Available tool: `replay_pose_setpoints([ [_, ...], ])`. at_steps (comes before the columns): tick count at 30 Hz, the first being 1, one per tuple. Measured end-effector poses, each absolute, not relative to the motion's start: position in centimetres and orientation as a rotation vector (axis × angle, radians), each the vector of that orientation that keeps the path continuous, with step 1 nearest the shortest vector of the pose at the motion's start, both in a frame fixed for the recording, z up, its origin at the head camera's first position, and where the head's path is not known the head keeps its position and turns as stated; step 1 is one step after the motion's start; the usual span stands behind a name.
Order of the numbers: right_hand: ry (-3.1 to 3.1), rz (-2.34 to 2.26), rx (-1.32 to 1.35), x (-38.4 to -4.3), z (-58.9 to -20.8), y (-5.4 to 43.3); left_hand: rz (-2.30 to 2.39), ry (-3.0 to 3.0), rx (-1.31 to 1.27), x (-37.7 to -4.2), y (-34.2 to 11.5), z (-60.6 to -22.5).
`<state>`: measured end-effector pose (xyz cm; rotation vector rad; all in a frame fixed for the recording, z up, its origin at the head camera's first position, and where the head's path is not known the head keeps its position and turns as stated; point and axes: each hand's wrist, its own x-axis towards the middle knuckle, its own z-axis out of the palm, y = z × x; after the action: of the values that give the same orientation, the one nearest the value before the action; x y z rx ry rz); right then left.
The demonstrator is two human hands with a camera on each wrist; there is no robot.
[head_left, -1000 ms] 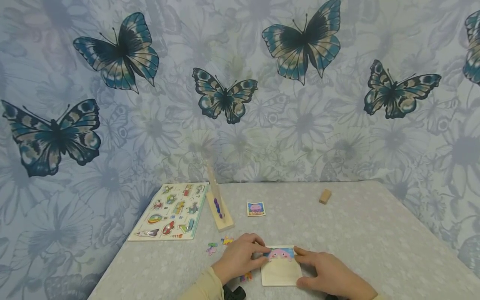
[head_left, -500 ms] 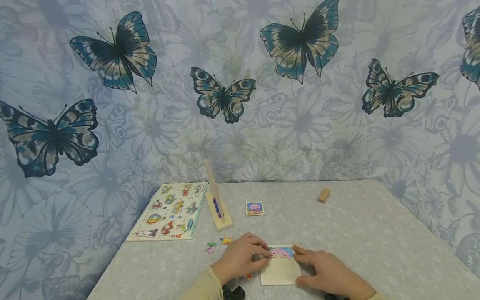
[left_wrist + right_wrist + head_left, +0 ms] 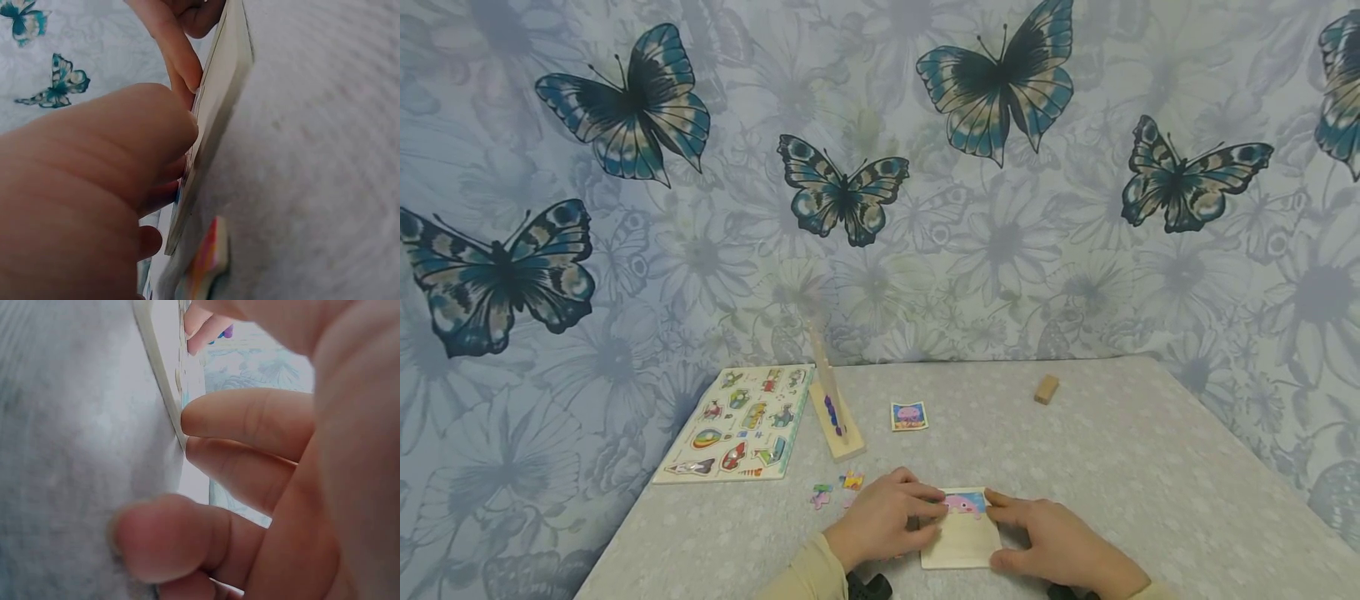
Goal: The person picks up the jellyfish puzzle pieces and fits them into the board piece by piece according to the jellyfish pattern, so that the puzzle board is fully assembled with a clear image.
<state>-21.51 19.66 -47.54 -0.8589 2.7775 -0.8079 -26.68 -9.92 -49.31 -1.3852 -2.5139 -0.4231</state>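
Observation:
A pale wooden puzzle tray (image 3: 958, 546) lies near the front of the table. Along its top row are jigsaw pieces (image 3: 970, 502) showing part of a pink face on blue. My left hand (image 3: 891, 517) lies over the tray's left side, its fingertips on the pieces at the upper left and hiding some of them. In the left wrist view the thumb (image 3: 178, 122) touches the tray by its edge. My right hand (image 3: 1048, 537) rests against the tray's right side, index finger at the top corner and thumb lower down. Its fingers (image 3: 250, 422) touch the rim in the right wrist view.
Loose jigsaw pieces (image 3: 822, 497) lie left of my left hand; another piece (image 3: 209, 256) shows beside the tray. Farther back are a picture card (image 3: 909, 416), a wooden stand (image 3: 848, 448) with purple beads, a picture board (image 3: 700, 442) and a small wooden block (image 3: 1046, 389).
My left fingers have moved slightly right over the top row and cover more of the pink face. The right hand stays at the tray's side. The view has shifted a little.

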Motion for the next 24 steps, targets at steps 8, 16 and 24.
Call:
replay_pose_setpoints([
  [8,2.770,-0.815,-0.865,-21.6,-47.7,19.8,-0.455,-2.538,-1.398,-26.5,-9.8,-49.1],
  [16,2.761,-0.824,-0.836,-21.6,-48.0,19.7,-1.167,-2.557,-0.826,-26.6,-10.2,-48.5],
  [24,2.742,-0.830,-0.842,-21.6,-47.7,19.8,-1.710,-2.355,-0.331,-26.7,-13.9,-44.3],
])
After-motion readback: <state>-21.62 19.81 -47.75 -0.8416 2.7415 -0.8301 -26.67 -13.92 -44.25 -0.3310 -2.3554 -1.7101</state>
